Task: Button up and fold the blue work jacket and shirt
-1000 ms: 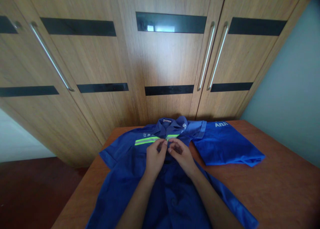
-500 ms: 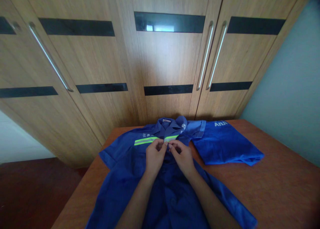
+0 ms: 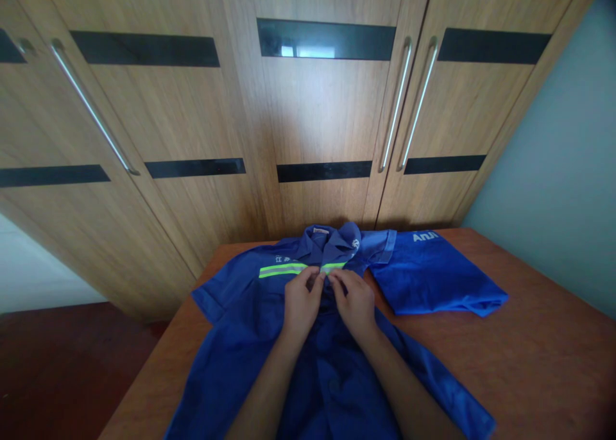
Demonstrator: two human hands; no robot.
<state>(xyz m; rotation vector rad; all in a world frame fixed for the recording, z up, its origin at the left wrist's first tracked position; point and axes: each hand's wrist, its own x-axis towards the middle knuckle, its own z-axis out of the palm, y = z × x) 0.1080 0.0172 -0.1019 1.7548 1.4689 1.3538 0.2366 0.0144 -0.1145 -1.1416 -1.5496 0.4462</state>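
A blue work shirt (image 3: 240, 324) with a green reflective stripe across the chest lies face up on the brown table (image 3: 529, 363), collar toward the wardrobe. My left hand (image 3: 299, 302) and my right hand (image 3: 355, 302) meet at the shirt's front opening just below the stripe. Both pinch the fabric edges there with fingers curled. Whatever small part sits between the fingertips is hidden.
A second blue garment (image 3: 433, 276), folded, with white lettering, lies on the table to the right of the collar. Wooden wardrobe doors (image 3: 327, 119) with long metal handles stand right behind the table. A grey-blue wall (image 3: 568, 170) runs along the right side.
Both hands have slid slightly up the shirt front toward the reflective stripe and drawn closer together. The shirt itself has barely shifted.
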